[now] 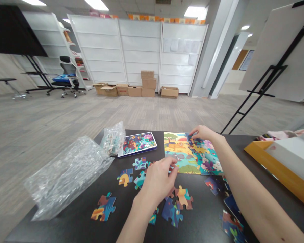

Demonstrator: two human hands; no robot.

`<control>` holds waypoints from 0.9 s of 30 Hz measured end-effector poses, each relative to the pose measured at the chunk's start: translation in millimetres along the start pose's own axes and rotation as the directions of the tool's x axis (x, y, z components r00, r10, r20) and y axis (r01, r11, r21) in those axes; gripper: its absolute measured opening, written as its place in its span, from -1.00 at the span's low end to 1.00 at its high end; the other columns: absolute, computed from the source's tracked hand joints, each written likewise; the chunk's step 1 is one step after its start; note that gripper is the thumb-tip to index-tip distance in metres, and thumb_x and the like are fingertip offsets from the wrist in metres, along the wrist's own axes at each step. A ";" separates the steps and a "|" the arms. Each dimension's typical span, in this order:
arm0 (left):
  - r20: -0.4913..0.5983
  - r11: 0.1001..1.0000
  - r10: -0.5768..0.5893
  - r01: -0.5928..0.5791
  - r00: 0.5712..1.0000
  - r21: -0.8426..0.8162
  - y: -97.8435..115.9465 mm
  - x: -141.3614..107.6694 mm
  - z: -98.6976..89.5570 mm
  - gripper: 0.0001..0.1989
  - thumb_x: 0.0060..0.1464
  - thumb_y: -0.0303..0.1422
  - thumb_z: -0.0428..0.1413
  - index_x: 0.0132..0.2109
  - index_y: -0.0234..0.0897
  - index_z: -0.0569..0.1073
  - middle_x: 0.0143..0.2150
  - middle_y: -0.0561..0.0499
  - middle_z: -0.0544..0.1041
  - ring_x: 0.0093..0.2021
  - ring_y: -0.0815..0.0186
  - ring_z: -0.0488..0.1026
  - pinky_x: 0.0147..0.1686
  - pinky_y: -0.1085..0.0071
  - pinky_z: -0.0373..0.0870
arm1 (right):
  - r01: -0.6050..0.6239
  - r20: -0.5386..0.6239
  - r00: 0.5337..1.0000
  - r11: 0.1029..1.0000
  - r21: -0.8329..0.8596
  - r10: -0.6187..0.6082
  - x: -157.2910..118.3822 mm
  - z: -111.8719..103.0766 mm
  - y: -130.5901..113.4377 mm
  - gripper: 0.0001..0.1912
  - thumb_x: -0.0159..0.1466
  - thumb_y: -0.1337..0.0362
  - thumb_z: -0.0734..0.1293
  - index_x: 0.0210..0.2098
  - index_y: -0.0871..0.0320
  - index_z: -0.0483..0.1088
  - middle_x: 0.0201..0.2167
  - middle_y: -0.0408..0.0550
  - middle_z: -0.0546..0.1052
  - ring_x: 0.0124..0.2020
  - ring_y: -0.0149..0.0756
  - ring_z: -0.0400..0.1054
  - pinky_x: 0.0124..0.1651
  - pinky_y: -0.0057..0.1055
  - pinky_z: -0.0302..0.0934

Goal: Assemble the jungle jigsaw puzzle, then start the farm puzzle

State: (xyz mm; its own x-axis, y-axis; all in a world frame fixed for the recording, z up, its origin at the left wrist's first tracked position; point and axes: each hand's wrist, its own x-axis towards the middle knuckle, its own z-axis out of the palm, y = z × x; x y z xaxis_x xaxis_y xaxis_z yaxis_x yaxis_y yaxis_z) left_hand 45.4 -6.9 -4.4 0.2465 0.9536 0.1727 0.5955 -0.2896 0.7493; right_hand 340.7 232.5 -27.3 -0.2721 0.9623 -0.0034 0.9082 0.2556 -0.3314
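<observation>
My right hand is at the far edge of a partly assembled picture, its fingertips closed on a dark blue puzzle piece at the upper left. That dark picture lies against a yellow-and-green animal picture. My left hand hovers by the animal picture's near-left edge, fingers loosely curled with thumb and index apart, holding nothing that I can see. Loose puzzle pieces lie around it, some partly hidden beneath. A dark blue piece is close to its wrist.
A boxed picture lies at the table's back, beside a clear bag of pieces and a crumpled plastic bag. More pieces are scattered left. A yellow-edged box stands right, with an easel behind.
</observation>
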 end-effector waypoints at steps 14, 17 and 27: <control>-0.062 0.996 0.023 -0.018 0.998 0.086 -1.2 -10.5 -19.4 -0.86 0.27 -0.37 0.06 -0.11 -0.15 0.52 -0.13 0.04 0.66 -0.14 0.23 0.61 -0.21 0.39 0.47 | 0.204 -0.266 0.934 0.967 -0.152 -0.239 -43.4 -77.7 -77.0 -0.70 0.23 0.15 0.39 -0.11 0.13 0.62 -0.32 -0.02 0.61 -0.38 -0.26 0.41 -0.22 -0.36 0.26; -0.053 0.992 0.032 -0.025 0.998 0.120 -2.5 -11.8 -23.2 -0.86 0.27 -0.36 0.06 -0.10 -0.15 0.51 -0.13 0.04 0.67 -0.14 0.23 0.62 -0.20 0.38 0.47 | 0.231 -0.264 0.921 0.947 -0.223 -0.286 -65.9 -99.5 -92.3 -0.68 0.24 0.15 0.38 -0.09 0.16 0.61 -0.32 -0.01 0.59 -0.40 -0.28 0.39 -0.22 -0.36 0.25; 0.023 0.968 0.071 -0.075 0.997 0.239 -1.2 -11.3 -20.5 -0.84 0.26 -0.37 0.08 -0.06 -0.15 0.51 -0.15 0.04 0.67 -0.19 0.22 0.61 -0.31 0.41 0.38 | 0.212 -0.030 0.974 0.951 -0.226 -0.225 -200.6 -98.6 -84.9 -0.74 0.30 0.17 0.32 -0.19 0.14 0.61 -0.29 0.02 0.62 -0.36 -0.27 0.44 -0.24 -0.38 0.27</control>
State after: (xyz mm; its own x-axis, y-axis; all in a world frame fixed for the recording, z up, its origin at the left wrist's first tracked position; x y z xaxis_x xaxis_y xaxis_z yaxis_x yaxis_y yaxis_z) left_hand 26.2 -15.7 5.8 0.3060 0.9285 0.2104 0.7409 -0.3711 0.5597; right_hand 349.5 26.9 94.5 -0.4594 0.8826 0.0999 0.8775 0.4684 -0.1026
